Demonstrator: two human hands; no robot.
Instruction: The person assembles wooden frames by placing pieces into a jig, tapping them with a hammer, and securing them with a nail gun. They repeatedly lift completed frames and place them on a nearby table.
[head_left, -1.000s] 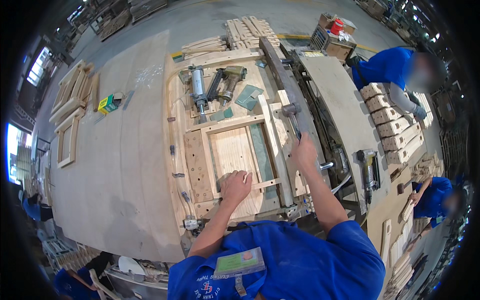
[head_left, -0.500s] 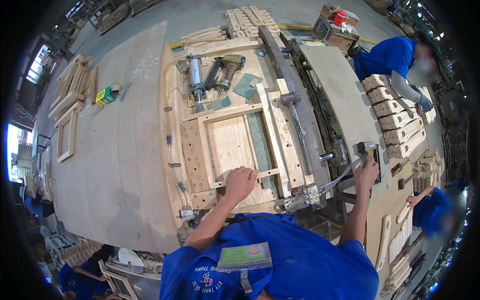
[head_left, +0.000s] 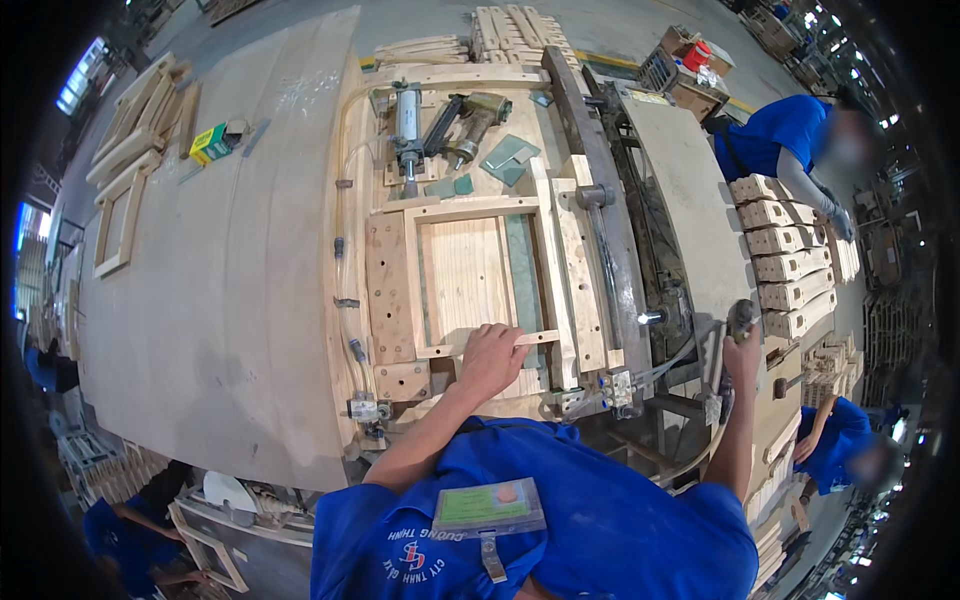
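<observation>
A light wooden frame [head_left: 424,285] lies in a clamping jig, around a pale wooden panel [head_left: 465,270] with green strips along its sides. My left hand [head_left: 490,362] grips the near rail of this frame, its fingers curled over the wood. Off to the right, my right hand [head_left: 741,358] is closed round the handle of a nail gun [head_left: 714,365], which is raised at the edge of a long board. Part of the tool is hidden behind my hand and forearm.
Above the frame lie a pneumatic cylinder [head_left: 408,125], another nail gun [head_left: 478,128] and green pieces [head_left: 508,160]. A steel clamp bar [head_left: 612,240] runs along the right. Wooden frames [head_left: 122,222] and a green-yellow box [head_left: 210,145] sit left. Co-workers [head_left: 775,140] handle wooden parts [head_left: 790,268] at right.
My right hand has lifted the nail gun off the long board and turned it, its magazine now angled toward me. My left hand stays on the near rail. The whole view has shifted slightly.
</observation>
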